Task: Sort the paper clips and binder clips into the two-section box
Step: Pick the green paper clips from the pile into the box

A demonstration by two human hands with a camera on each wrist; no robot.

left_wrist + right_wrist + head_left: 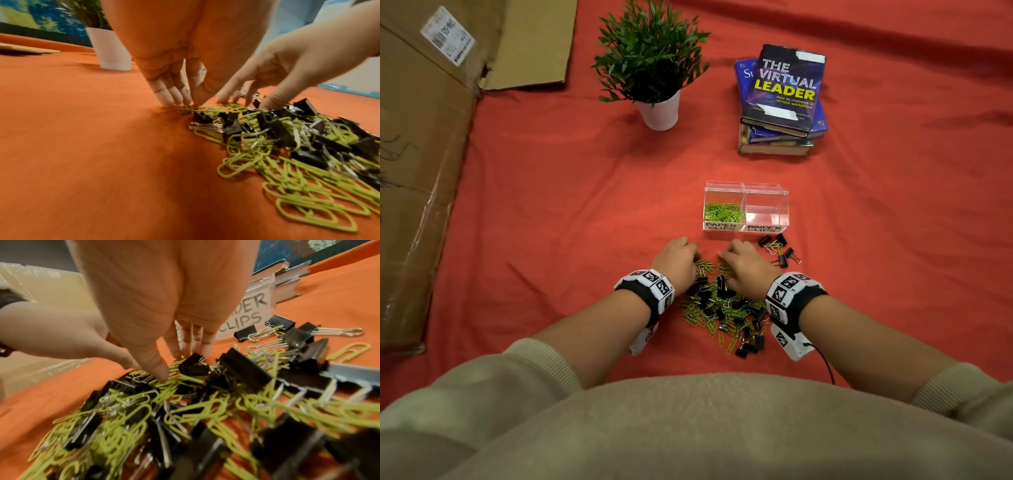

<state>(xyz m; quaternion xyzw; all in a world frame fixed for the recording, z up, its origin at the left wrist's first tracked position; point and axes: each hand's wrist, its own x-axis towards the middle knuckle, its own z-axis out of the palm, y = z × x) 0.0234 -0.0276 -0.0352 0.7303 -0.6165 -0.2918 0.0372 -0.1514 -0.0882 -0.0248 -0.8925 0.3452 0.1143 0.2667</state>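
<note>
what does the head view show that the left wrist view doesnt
Only the head view shows the two-section box with green paper clips in its left section, the stack of books and the cardboard. Only the left wrist view shows the left hand's fingertips touching paper clips at the pile's edge. Both show the mixed pile, both hands and the potted plant.

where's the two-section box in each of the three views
Head view: the two-section box sits centre right, just beyond both hands.
Left wrist view: not clearly in it; hidden behind the hands.
Right wrist view: only its binder clips end shows, upper right, behind the right hand.
Shared landmark: the mixed pile of clips on the red cloth, in all three.
</note>
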